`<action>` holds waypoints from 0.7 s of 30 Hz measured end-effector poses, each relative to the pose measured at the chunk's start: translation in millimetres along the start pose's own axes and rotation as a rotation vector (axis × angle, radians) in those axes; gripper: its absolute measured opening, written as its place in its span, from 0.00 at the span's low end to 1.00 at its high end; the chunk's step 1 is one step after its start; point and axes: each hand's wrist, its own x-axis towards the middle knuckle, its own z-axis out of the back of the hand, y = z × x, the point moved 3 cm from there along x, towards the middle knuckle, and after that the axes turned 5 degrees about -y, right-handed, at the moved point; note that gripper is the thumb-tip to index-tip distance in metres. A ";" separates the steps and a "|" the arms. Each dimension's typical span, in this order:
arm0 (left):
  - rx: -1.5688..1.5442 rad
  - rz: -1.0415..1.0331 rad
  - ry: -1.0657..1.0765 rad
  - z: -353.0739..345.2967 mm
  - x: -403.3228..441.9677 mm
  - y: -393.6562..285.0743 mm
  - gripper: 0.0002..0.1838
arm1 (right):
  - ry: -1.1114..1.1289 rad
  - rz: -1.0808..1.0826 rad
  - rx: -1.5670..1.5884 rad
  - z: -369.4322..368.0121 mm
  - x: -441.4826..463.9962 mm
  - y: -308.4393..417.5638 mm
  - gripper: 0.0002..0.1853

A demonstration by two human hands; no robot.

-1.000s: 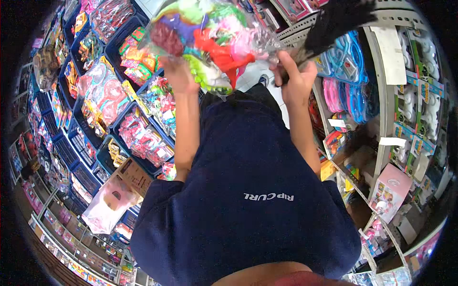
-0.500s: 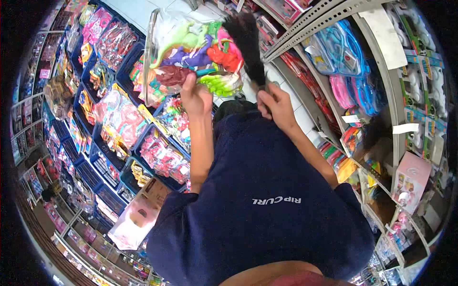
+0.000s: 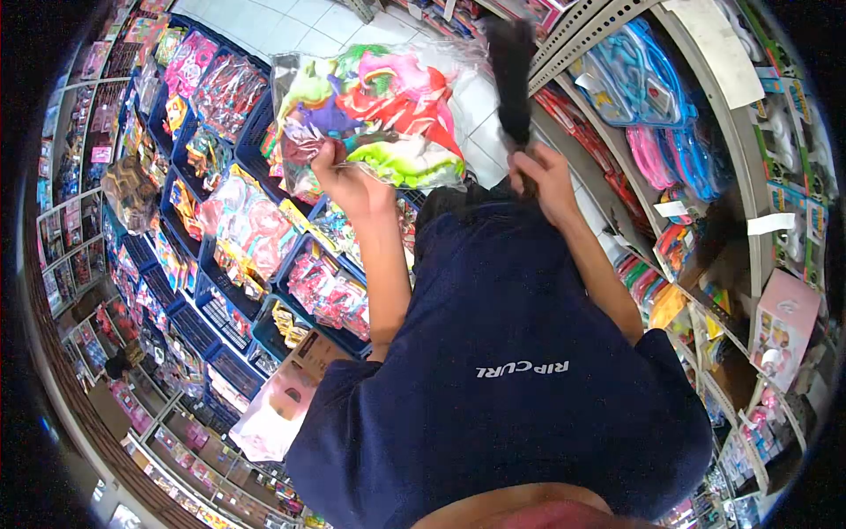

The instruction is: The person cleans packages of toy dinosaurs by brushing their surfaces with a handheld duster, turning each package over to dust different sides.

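Observation:
My left hand (image 3: 357, 187) grips the lower left edge of a clear plastic bag (image 3: 401, 110). Colourful soft-looking figures show through the plastic, in green, purple, red, pink and white; they look like toy animals. In my right hand (image 3: 545, 181) is the handle of a black-bristled duster (image 3: 511, 84), its bristles pointing up and away from me. The duster is just right of the bag, apart from it. Its bristles are slightly blurred.
Blue baskets (image 3: 256, 132) full of packaged toys stand in rows on the left. Metal shelving (image 3: 608, 53) on the right holds blue and pink packs (image 3: 643, 79). White floor tiles (image 3: 308, 26) show ahead. A pink box (image 3: 784, 331) stands at the lower right.
The bag has turned to lie flatter towards me and shifted right, showing more red and pink. My right hand and the duster have moved right, away from the bag.

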 end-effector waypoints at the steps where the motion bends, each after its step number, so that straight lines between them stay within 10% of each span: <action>1: -0.011 0.003 0.011 0.3 0.6 -3.5 0.13 | 0.090 0.046 -0.129 -1.7 -1.9 1.0 0.07; 3: -0.125 0.058 0.256 12.1 8.4 -9.9 0.11 | 0.286 0.148 -0.289 -0.9 -3.6 8.7 0.07; 8: -0.055 0.047 0.047 0.6 6.4 -11.8 0.10 | 0.117 0.055 -0.080 20.0 11.3 12.1 0.08; 10: -0.018 0.067 0.097 -4.4 4.1 -9.2 0.09 | 0.328 0.378 -0.505 9.3 5.9 30.2 0.11; 11: 0.004 0.082 0.123 -7.6 3.3 -7.0 0.09 | 0.190 0.109 -0.392 16.0 9.9 20.1 0.16; 16: -0.007 0.042 0.046 -1.8 12.5 -4.1 0.10 | 0.282 0.343 -0.426 16.5 17.1 15.8 0.13; 21: -0.092 0.133 0.070 -23.6 0.7 1.4 0.13 | 0.191 0.083 -0.307 15.2 24.6 2.0 0.13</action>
